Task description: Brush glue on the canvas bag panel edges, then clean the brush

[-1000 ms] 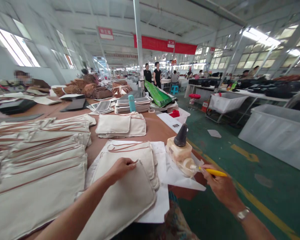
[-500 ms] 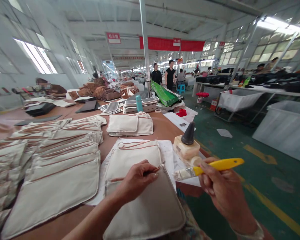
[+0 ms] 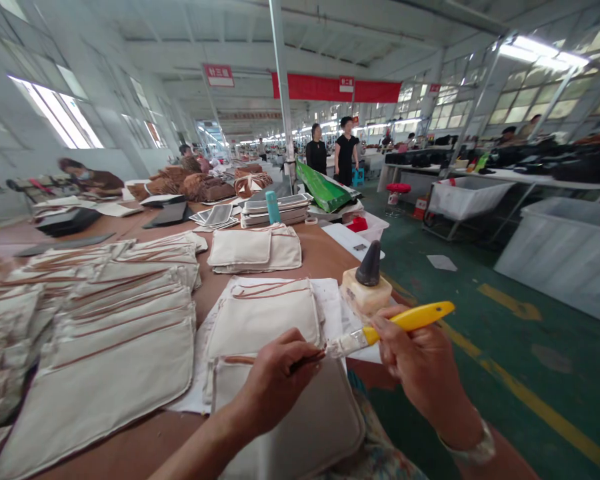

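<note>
My left hand [image 3: 275,380] presses on the brown-trimmed top edge of a cream canvas pouch panel [image 3: 290,427] at the table's near edge. My right hand [image 3: 420,367] grips a yellow-handled brush [image 3: 390,327], its bristle tip reaching the panel's corner beside my left fingers. Behind the brush stands a glue pot [image 3: 366,288] with a dark cone-shaped cap. More cream panels [image 3: 260,313] lie stacked on white paper just beyond.
Rows of cream panels [image 3: 105,333] cover the brown table [image 3: 325,257] to the left. Further back are a teal bottle [image 3: 273,207], stacked trays and a green bag [image 3: 323,190]. Two people stand in the aisle; another person works at far left. White bins [image 3: 565,253] line the green floor on the right.
My right hand lifted the brush from the glue pot and brought it left to the panel's corner. My left hand pulled the top panel nearer and stays on its edge.
</note>
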Available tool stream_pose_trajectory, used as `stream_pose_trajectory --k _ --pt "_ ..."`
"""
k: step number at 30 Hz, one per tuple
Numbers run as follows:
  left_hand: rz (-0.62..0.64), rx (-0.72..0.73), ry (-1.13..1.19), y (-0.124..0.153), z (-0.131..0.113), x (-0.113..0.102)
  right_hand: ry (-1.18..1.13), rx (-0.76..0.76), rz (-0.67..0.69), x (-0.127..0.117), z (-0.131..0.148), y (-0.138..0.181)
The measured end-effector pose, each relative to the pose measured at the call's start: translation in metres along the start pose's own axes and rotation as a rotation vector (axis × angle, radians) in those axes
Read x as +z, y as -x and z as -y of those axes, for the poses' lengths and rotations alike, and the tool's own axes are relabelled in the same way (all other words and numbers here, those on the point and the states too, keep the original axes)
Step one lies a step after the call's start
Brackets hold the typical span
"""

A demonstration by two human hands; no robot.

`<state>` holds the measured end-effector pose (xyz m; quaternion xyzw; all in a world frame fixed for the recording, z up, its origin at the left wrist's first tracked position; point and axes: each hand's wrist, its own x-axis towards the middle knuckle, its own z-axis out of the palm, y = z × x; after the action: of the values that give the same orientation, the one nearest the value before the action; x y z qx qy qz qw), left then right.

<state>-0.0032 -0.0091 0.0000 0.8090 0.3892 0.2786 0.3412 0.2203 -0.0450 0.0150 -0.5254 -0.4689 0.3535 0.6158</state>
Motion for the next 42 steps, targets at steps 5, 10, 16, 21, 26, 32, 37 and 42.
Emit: stream_pose_trajectory --k 5,10,16,21,26,32,37,42 --pt "0.007 0.219 -0.191 0.007 0.000 0.002 0.080 -0.063 -0.059 -0.007 -0.002 -0.002" --pt "0.052 0.417 -0.510 0.014 -0.004 0.002 -0.102 0.004 -0.015 -0.010 0.001 -0.007" --pt "0.109 0.360 -0.662 0.014 -0.001 0.001 -0.011 0.162 0.268 -0.016 0.017 -0.001" --pt "0.135 0.363 -0.697 0.014 -0.001 0.001 0.022 0.092 0.087 -0.021 0.021 -0.004" --pt "0.149 0.376 -0.743 0.012 0.001 -0.001 -0.032 0.165 0.313 -0.011 0.012 0.002" --pt "0.042 0.350 -0.644 -0.027 -0.023 -0.032 -0.249 0.066 -0.173 -0.033 0.038 0.004" --pt "-0.065 0.475 -0.062 -0.064 -0.085 -0.093 -0.396 -0.067 -0.437 -0.060 0.072 0.008" --pt "0.116 0.268 0.232 -0.048 -0.040 -0.148 -0.403 -0.121 -0.491 -0.087 0.057 0.014"
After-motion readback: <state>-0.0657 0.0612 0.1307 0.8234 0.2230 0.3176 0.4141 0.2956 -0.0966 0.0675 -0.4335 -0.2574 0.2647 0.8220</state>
